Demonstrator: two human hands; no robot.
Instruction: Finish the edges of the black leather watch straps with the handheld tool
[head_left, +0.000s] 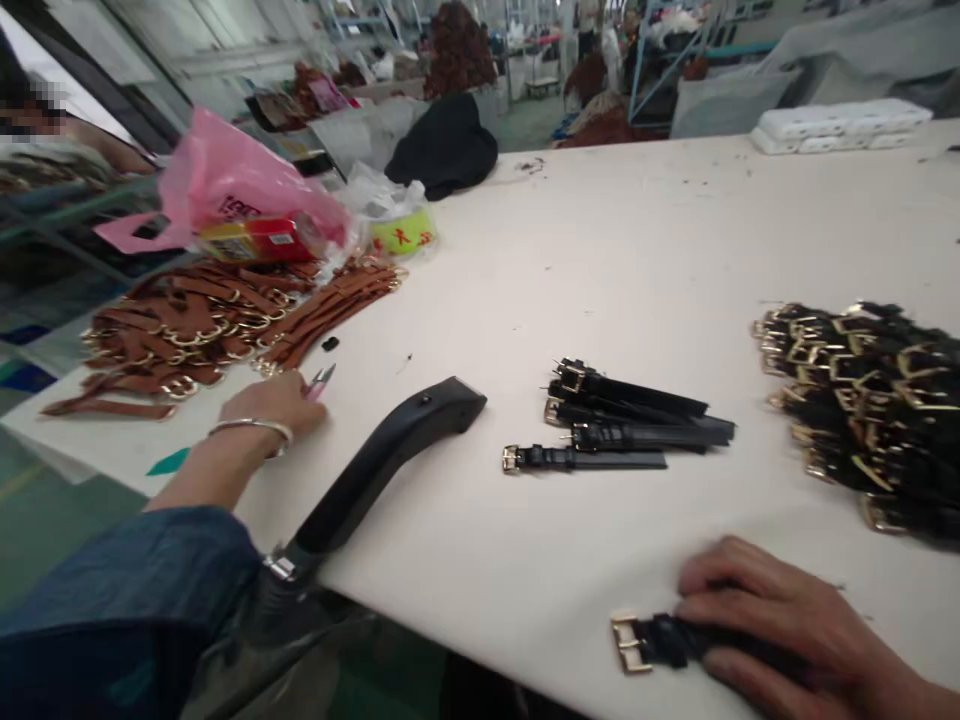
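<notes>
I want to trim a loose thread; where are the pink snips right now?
Head view, left side of the table: the pink snips poke out of the left hand, just in front of the brown straps.

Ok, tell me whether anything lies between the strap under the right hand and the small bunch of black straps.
Nothing visible: only bare table lies between the strap under the right hand and the bunch.

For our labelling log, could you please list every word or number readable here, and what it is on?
No text can be read for certain.
Pink bag: red print, too blurred.
Red packet: white barcode label, too small.
Yellow roll: red characters, too blurred.
</notes>
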